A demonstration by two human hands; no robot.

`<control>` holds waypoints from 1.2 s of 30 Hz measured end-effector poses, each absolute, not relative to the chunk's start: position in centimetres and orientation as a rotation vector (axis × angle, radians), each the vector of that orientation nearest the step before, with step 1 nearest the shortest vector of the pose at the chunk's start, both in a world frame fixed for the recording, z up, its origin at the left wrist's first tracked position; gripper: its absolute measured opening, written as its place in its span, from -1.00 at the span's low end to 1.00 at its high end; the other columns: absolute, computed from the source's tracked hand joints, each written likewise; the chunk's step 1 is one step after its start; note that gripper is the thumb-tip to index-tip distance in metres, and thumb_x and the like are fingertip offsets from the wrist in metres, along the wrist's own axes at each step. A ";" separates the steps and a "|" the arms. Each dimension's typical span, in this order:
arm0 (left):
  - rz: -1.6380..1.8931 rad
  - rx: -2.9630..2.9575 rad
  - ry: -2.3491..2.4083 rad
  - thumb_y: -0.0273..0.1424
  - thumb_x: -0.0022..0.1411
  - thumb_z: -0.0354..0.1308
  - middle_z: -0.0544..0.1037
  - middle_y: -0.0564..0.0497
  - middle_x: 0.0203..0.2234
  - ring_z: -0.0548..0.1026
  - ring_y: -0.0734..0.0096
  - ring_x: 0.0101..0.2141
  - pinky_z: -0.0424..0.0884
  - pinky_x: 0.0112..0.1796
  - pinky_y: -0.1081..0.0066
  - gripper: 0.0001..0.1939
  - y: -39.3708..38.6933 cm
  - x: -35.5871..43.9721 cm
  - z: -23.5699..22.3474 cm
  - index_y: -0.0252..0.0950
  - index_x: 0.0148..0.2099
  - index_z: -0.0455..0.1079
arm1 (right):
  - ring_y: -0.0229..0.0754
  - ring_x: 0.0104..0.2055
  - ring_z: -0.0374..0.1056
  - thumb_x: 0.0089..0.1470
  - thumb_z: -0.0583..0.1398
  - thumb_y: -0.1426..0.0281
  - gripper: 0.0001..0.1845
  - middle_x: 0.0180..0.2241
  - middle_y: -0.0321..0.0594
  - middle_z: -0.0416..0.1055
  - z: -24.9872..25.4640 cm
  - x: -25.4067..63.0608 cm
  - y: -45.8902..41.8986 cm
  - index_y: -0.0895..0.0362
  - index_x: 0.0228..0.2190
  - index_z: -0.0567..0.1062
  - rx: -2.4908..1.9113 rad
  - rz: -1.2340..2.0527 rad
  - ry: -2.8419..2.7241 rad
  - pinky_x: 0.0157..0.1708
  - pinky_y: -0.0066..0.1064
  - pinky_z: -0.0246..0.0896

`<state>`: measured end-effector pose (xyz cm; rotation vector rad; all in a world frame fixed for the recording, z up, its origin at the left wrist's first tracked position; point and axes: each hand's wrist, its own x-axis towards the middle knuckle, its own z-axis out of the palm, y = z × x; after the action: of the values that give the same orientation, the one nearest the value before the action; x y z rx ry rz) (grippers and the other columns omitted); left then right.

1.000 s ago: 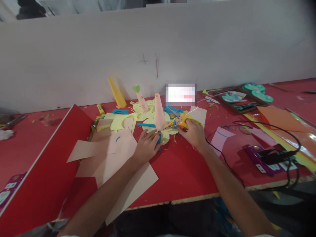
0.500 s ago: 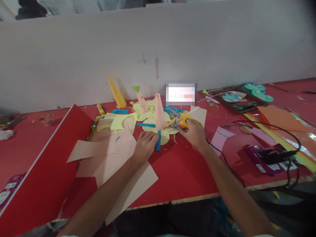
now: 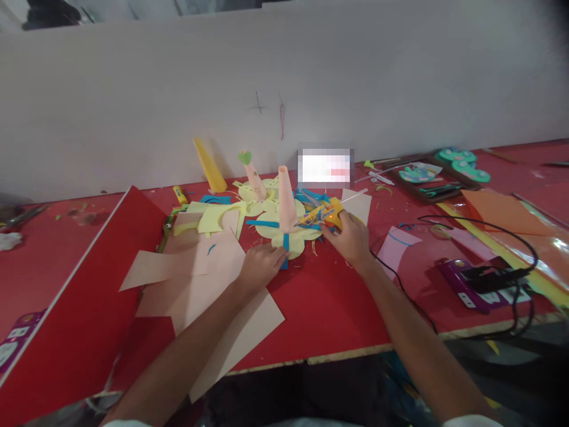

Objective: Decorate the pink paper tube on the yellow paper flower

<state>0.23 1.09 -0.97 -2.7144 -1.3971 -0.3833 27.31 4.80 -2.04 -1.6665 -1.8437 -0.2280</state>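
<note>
Left hand (image 3: 262, 264) slid down blue strip (image 3: 285, 241); cone (image 3: 287, 201) beyond.

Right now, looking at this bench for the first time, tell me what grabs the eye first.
The upright pale pink cone in the middle, standing on a pale yellow lobed base, with the left hand at the blue strip in front. Just right of it, the right hand grips a bright yellow glue gun. A large red panel fills the left side.
</note>
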 end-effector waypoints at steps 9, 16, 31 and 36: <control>-0.153 -2.667 -1.569 -0.22 0.51 -0.04 0.64 -0.08 -0.47 0.59 0.23 -0.46 0.29 -0.45 0.40 -0.64 1.0 0.5 -0.8 -0.15 0.11 0.52 | 0.04 -0.22 0.44 0.24 0.19 0.10 -0.68 -0.31 -0.06 0.55 -2.0 25.5 4.0 0.11 -0.25 0.46 -1.583 -0.184 -1.946 -0.22 -0.26 0.18; -0.183 -2.682 -1.589 -0.24 0.48 0.00 0.64 -0.11 -0.47 0.59 0.19 -0.46 0.38 -0.39 0.35 -0.66 1.1 0.4 -1.0 -0.18 0.11 0.51 | 0.05 -0.23 0.46 0.23 0.19 0.10 -0.68 -0.32 -0.06 0.55 -1.9 25.6 3.8 0.12 -0.27 0.46 -1.581 -0.189 -1.889 -0.20 -0.24 0.22; -0.011 -2.808 -1.455 -0.09 0.49 0.02 0.70 -0.14 -0.32 0.66 0.13 -0.30 0.37 -0.37 0.37 -0.52 1.2 -0.3 0.0 -0.23 0.27 0.38 | 0.06 -0.24 0.46 0.22 0.19 0.07 -0.66 -0.34 -0.08 0.54 -2.0 25.0 3.4 0.11 -0.26 0.44 -1.607 -0.173 -1.845 -0.25 -0.26 0.20; 0.000 -2.813 -1.428 -0.01 0.46 0.01 0.69 -0.15 -0.33 0.66 0.10 -0.34 0.38 -0.36 0.34 -0.44 1.2 -0.5 0.1 -0.24 0.31 0.33 | 0.10 -0.23 0.44 0.22 0.15 -0.01 -0.58 -0.34 -0.04 0.51 -2.2 25.6 3.3 0.10 -0.22 0.44 -1.587 -0.174 -1.695 -0.21 -0.19 0.26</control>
<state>-0.52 1.17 0.13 -2.8127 -1.4277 -0.0001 25.64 3.33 -2.17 -1.5874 -1.6951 -0.1743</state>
